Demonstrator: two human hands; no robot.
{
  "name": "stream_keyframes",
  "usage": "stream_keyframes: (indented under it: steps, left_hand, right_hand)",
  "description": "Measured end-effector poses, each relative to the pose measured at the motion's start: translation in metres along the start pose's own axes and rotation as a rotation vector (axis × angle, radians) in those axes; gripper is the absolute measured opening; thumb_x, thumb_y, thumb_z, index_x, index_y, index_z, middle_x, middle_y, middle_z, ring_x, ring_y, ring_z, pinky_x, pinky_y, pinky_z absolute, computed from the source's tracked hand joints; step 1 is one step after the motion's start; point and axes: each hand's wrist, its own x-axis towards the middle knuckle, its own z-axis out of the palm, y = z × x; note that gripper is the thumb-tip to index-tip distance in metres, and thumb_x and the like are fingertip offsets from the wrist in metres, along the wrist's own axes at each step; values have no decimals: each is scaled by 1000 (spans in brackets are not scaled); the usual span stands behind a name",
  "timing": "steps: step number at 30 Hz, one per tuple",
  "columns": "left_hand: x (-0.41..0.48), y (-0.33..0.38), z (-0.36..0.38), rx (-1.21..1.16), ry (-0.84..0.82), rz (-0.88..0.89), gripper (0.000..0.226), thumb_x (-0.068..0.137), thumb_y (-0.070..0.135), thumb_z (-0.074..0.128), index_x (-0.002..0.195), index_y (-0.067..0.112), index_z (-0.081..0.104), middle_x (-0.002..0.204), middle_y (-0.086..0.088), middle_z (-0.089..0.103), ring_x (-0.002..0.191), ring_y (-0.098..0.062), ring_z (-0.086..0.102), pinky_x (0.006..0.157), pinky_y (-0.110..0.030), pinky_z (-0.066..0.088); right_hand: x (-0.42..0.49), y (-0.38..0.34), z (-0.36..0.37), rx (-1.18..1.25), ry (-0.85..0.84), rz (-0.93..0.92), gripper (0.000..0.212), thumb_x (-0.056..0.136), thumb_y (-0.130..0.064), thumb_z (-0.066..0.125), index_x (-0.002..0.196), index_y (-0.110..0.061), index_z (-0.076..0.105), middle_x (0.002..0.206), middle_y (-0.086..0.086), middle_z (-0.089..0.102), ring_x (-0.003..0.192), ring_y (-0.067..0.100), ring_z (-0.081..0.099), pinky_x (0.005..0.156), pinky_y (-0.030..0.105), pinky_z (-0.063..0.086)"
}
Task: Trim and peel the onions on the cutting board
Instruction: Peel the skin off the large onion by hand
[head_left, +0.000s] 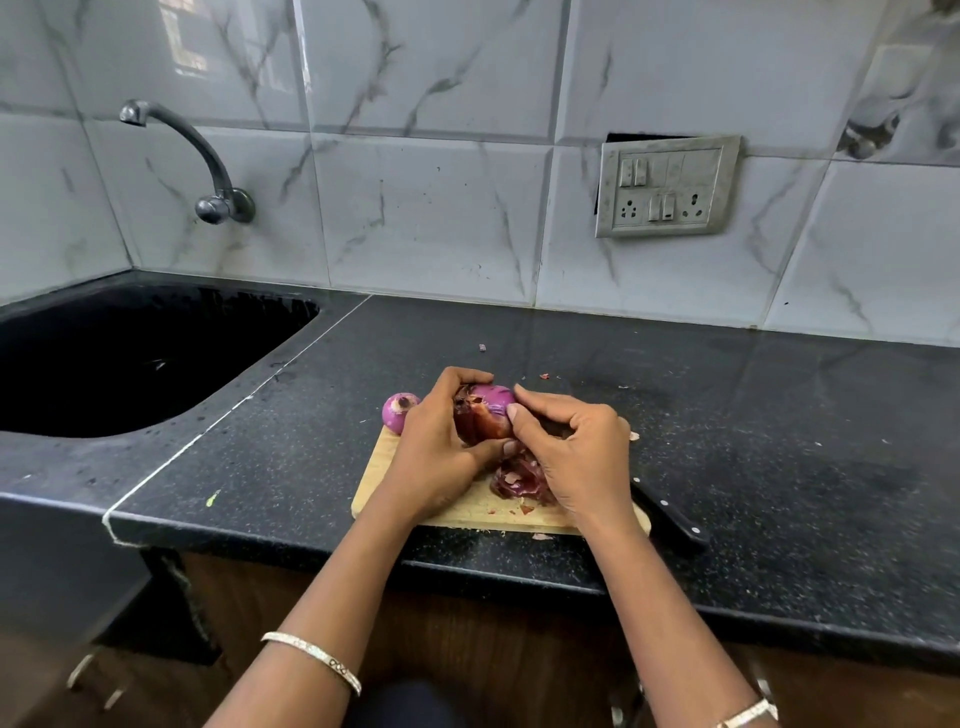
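Note:
A red onion (488, 410), partly stripped with dry brown skin hanging at its left side, is held above the wooden cutting board (379, 467). My left hand (441, 447) grips it from the left and below. My right hand (571, 447) pinches its skin at the right, thumb on the purple surface. A second, peeled purple onion (397, 412) sits at the board's far left corner. A heap of peeled skins (519, 480) lies on the board under my hands.
A black-handled knife (670, 519) lies at the board's right edge, partly hidden by my right wrist. A black sink (130, 358) with a tap (202, 156) is at the left. Skin scraps dot the black counter (779, 415). A wall socket (667, 187) is behind.

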Motion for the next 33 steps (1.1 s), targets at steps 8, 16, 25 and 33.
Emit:
stream_keyframes:
  steps: [8,16,25,33]
  left_hand:
    - [-2,-5,0,60,35,8,73,67,24,97,125,24,53,113,14,66,104,-1,65,95,-24,53]
    - [-2,-5,1,76,60,0,75,64,23,98,124,26,54,113,14,64,104,-4,64,96,-26,52]
    - [-2,-5,2,72,110,-8,78,60,28,100,118,28,49,113,12,61,106,-13,62,93,-27,52]
    - [-2,-4,2,73,109,-13,76,61,25,99,118,24,48,108,12,62,99,-9,64,87,-24,54]
  right_hand:
    - [-1,2,0,-64,-9,-52,18,87,-10,78,104,-12,80,102,-2,78,98,-5,70,88,10,52]
    - [-2,-1,0,-118,30,-46,15,85,-10,77,98,-15,83,91,-8,79,87,-7,71,81,9,51]
    - [-5,-7,2,-159,96,-38,11,84,-10,75,86,-19,81,69,-20,70,70,-5,68,69,9,49]
    - [-7,-9,4,-148,73,-126,10,84,-18,81,94,-16,82,82,-11,76,76,1,71,71,17,57]
